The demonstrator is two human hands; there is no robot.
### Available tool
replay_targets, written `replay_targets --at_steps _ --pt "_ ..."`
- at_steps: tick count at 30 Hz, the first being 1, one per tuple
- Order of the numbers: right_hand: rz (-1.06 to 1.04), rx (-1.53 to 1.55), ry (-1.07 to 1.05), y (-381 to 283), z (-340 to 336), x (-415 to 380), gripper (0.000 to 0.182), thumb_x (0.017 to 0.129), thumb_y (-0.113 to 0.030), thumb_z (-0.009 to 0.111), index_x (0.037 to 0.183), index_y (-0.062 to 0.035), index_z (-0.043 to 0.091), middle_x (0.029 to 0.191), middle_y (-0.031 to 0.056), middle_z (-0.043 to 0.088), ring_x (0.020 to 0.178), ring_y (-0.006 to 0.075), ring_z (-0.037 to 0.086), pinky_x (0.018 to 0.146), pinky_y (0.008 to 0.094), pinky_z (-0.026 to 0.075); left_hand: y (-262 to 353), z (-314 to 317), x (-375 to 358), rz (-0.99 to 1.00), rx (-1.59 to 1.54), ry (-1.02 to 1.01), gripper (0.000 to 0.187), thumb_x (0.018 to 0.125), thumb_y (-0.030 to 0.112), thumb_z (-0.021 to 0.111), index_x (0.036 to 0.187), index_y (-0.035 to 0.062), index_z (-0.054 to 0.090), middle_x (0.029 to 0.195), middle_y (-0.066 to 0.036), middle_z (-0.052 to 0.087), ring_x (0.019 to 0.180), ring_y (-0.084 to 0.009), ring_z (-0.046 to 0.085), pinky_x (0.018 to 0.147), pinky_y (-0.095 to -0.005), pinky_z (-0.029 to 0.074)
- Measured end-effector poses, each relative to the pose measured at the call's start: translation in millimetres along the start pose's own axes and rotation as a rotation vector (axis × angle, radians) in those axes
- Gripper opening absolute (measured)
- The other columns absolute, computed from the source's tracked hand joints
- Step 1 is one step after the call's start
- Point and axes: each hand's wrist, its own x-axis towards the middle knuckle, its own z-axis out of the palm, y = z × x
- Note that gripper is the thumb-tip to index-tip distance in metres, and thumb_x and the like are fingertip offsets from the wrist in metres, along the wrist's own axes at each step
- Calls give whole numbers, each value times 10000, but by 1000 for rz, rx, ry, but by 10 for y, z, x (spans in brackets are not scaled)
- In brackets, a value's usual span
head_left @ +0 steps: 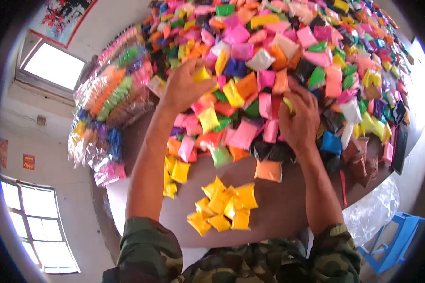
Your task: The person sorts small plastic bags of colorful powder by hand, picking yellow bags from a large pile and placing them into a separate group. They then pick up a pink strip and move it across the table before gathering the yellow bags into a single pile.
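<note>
My left hand (183, 88) reaches over the near left of a big heap of small coloured packets (244, 134). Its thumb and fingers close around a yellow packet (201, 75). On the heap's right side, my right hand (301, 118) curls its fingers about a yellow-green packet (288, 105), mostly hidden by the hand. Between my forearms, near the table edge, lies a small pile of yellow packets (219, 203). Several more yellow packets (178, 170) sit beside my left forearm.
Large clear bags filled with coloured packets (113, 96) are stacked at the left of the brown table (278, 214). At the lower right are a clear plastic bag (375, 207) and a blue stool (392, 240). A red strip (343, 187) lies right of my right forearm.
</note>
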Motion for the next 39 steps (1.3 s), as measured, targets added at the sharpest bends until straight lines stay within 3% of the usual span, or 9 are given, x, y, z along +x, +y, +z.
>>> replay_targets --at_steps 1,4,7,10,14,17,22,31,39 --pt "-9 0 6 -1 5 0 279 805 -75 684 1076 -41 738 1243 158 691 1159 391 631 1000 468 521 -57 19 57 164 105 133 484 861 309 850 1224 34 684 1150 -136 746 1106 -196 694 935 -354 540" --pt "27 -22 8 -30 19 -14 274 809 -84 686 1073 -40 743 1237 149 696 1168 379 632 1005 459 520 -105 31 390 126 213 229 506 861 463 811 1104 25 738 1011 -155 764 974 -238 741 842 -376 554" --pt "15 -10 13 -20 19 -25 278 808 -88 687 1077 -41 742 1233 147 695 1172 381 630 1004 457 522 -4 186 590 -14 265 160 600 785 571 772 943 -7 739 920 -262 735 899 -426 722 796 -484 556" --pt "29 1 12 -13 29 -14 282 800 -76 692 1076 -40 739 1233 151 692 1170 384 629 1003 459 521 -149 284 789 1 295 82 614 780 598 763 878 -8 728 892 -255 736 868 -437 714 756 -494 543" --pt "26 16 16 -32 -15 20 282 783 -55 702 1062 -39 736 1238 160 686 1165 391 628 1004 462 518 -314 251 724 139 -7 148 507 800 505 813 916 14 760 782 -165 718 734 -246 704 655 -418 520" --pt "12 23 40 -27 3 40 284 774 -49 703 1056 -29 732 1246 164 681 1162 395 627 1004 463 518 -116 -13 478 -161 -132 82 400 853 412 835 1012 49 791 821 13 697 736 -73 614 651 -279 482" --pt "2 13 26 -4 -13 -2 281 784 -70 693 1058 -20 734 1268 164 682 1165 394 629 1003 462 521 342 -502 -479 -195 -269 94 286 883 323 816 930 46 764 822 22 679 726 -53 581 648 -242 454" --pt "-29 -21 29 59 46 -37 303 801 -106 691 1095 -45 734 1263 149 680 1171 384 623 1014 463 516 559 -250 -2254 -502 -139 -515 271 840 253 861 949 25 764 874 -31 737 865 -90 680 821 -266 527" --pt "-33 5 33 20 25 -16 291 800 -84 683 1082 -36 733 1276 158 675 1171 393 623 1028 469 509 543 -392 -1583 -217 39 -88 295 867 208 818 1049 -12 746 972 -100 767 913 -147 718 862 -314 558"
